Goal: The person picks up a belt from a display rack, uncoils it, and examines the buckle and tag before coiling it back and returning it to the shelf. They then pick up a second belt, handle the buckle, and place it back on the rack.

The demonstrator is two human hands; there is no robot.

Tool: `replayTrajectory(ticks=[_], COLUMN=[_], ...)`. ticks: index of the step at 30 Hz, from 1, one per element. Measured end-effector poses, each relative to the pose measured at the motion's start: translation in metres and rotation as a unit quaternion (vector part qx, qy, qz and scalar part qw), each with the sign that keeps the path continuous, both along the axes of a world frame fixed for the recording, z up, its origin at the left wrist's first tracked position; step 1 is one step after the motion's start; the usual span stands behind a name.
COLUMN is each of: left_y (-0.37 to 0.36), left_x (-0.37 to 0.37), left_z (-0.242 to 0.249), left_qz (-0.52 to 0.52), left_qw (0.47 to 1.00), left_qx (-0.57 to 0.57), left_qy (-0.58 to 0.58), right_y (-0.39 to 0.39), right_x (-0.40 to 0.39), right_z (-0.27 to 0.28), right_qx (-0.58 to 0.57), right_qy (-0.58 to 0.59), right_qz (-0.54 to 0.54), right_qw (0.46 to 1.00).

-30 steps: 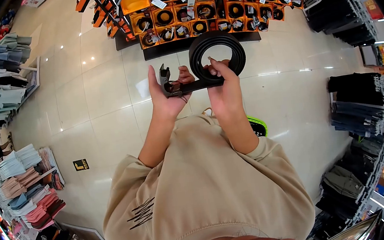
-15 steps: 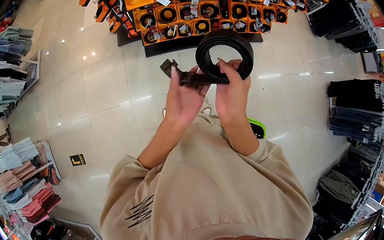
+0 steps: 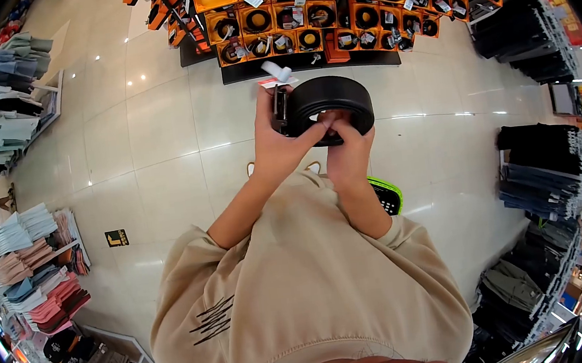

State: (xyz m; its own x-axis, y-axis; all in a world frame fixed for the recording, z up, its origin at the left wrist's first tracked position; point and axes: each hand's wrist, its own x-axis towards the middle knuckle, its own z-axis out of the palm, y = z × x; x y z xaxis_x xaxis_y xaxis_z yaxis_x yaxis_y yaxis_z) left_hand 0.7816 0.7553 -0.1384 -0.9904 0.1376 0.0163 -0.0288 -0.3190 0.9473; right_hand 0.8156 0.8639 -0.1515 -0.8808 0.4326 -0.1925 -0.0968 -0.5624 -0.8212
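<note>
Head view shows both hands raised in front of the chest, clamped on a coiled black belt (image 3: 329, 103) held between them. Left hand (image 3: 281, 143) grips the coil's left side by the buckle (image 3: 279, 108), where a white tag (image 3: 281, 73) sticks up, while right hand (image 3: 345, 147) pinches its near edge. Farther off stands an orange display rack (image 3: 330, 14) of rolled belts.

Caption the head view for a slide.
Both hands, left hand and right hand, hold a coiled black belt before orange display boxes.
</note>
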Motion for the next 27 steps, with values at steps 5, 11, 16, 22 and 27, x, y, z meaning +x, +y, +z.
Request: replayTrajectory(ticks=[5, 11, 16, 22, 27], left_y=[-0.018, -0.04, -0.038, -0.045, -0.056], left_x=[-0.019, -0.012, -0.009, -0.013, -0.014], left_z=[0.015, 0.036, 0.036, 0.026, 0.02], left_qz=[0.047, -0.101, -0.092, -0.027, 0.012], left_qw=[0.978, 0.874, 0.852, 0.935, 0.941], left_qx=[-0.175, -0.42, -0.437, -0.264, -0.229], left_qy=[0.101, 0.223, 0.274, 0.236, 0.247], right_y=[0.018, 0.023, 0.002, 0.001, -0.005], right_x=[-0.012, -0.012, -0.007, -0.012, -0.015], right_z=[0.009, 0.039, 0.025, 0.038, 0.045], right_qx=[-0.012, 0.276, 0.312, 0.225, 0.21], right_qy=[0.097, 0.079, 0.073, 0.097, 0.164], right_qz=[0.151, 0.283, 0.179, 0.198, 0.205], right_qw=[0.984, 0.915, 0.93, 0.949, 0.942])
